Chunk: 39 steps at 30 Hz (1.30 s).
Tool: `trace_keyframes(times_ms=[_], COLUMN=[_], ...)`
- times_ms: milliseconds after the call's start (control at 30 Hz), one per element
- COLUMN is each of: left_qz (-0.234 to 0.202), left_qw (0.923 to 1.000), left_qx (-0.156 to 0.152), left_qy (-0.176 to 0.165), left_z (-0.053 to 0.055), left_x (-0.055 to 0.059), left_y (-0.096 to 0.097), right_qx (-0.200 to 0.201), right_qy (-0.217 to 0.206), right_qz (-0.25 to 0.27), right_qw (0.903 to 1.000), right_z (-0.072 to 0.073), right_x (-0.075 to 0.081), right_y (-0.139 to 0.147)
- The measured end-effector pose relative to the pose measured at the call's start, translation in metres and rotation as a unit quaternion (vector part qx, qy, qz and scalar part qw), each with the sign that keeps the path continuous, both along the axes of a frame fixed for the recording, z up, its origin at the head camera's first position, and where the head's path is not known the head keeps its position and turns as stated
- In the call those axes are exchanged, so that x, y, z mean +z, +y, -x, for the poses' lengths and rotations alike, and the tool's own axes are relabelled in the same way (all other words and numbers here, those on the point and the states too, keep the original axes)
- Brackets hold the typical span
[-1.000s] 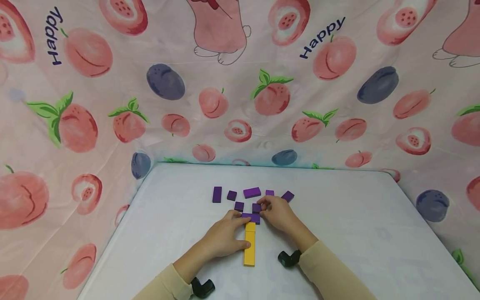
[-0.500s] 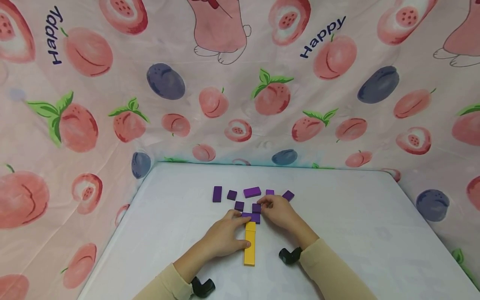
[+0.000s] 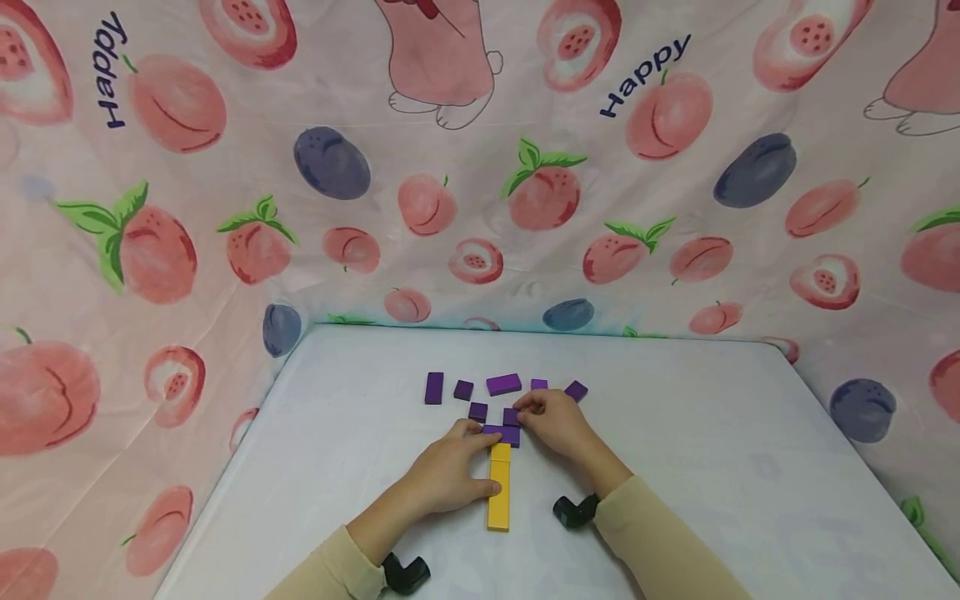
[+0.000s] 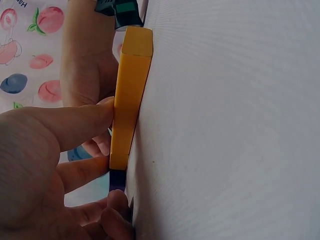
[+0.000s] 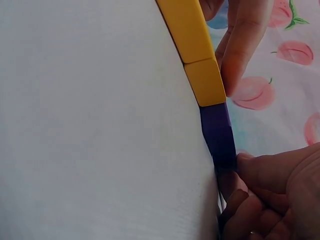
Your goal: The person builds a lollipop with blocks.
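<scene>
A long yellow block (image 3: 498, 510) and a short yellow block (image 3: 501, 452) lie end to end in the head view, with a purple block (image 3: 510, 437) set crosswise at their far end. My left hand (image 3: 442, 473) rests over this row from the left, its thumb on the long yellow block and its forefinger on the crosswise purple block. On the right, my right hand (image 3: 558, 427) pinches a small purple block (image 3: 511, 417) at the far side of the crosswise one. In the right wrist view, the fingertips (image 5: 245, 165) are right at the purple pieces.
Beyond the hands, several loose purple blocks lie on the white table (image 3: 675, 433), among them an upright-lying one (image 3: 434, 388), a small one (image 3: 477, 412) and a longer one (image 3: 503, 384). Black wrist cameras (image 3: 576, 512) sit at both sleeves. A fruit-print cloth (image 3: 465, 167) hangs behind.
The small purple block in my right hand has shifted very slightly left along the crosswise block. My left hand keeps its place.
</scene>
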<state>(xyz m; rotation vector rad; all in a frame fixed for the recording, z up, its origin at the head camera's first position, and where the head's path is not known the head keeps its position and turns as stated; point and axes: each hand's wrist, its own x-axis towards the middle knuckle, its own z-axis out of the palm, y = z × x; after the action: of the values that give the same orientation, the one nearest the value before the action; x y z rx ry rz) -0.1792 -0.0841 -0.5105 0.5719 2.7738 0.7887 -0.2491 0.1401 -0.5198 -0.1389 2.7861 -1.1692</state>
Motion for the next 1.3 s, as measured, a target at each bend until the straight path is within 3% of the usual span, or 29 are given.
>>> trace_keyframes(times_ms=[1300], left_qz=[0.000], left_qw=[1.0000], left_qx=[0.003], left_qy=[-0.010], left_z=[-0.0013], left_x=[0.0036], left_y=[0.0006], right_qx=[0.007], right_qy=[0.001], right_qz=[-0.001], right_qw=[1.0000], right_z=[-0.0035], right_x=[0.0009], right_y=[0.0002])
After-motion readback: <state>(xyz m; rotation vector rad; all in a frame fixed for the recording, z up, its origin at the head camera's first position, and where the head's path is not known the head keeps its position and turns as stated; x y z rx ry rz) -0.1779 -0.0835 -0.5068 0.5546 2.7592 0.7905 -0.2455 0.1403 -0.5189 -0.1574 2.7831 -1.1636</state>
